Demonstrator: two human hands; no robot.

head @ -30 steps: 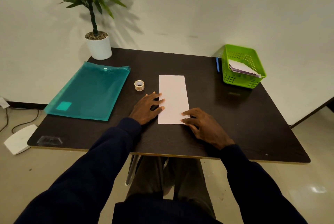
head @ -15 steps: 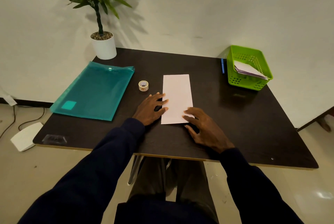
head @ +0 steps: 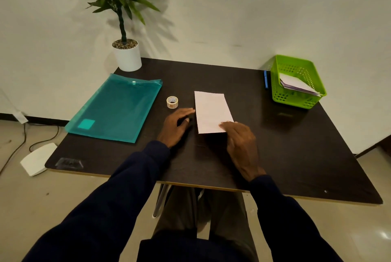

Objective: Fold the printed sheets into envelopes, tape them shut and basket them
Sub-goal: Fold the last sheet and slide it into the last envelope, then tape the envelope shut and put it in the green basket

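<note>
Midway across the dark counter (head: 296, 145) lay the pale folded paper sheet (head: 211, 111) (light, limp, probably slippery), best pinched at its near corner, where the flat grip of the right hand (head: 241, 143) pressed, the left hand (head: 176, 126) slack and empty alongside.

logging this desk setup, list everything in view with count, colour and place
table: 1, dark brown, middle
folded sheet: 1, white, table centre
tape roll: 1, clear, left of sheet
folder: 1, teal, table's left side
basket: 1, green, far right corner, holds papers
pen: 1, blue, left of basket
potted plant: 1, green, white pot, far left corner
left hand: 1, on table left of sheet
right hand: 1, fingers on sheet's near right corner
</note>
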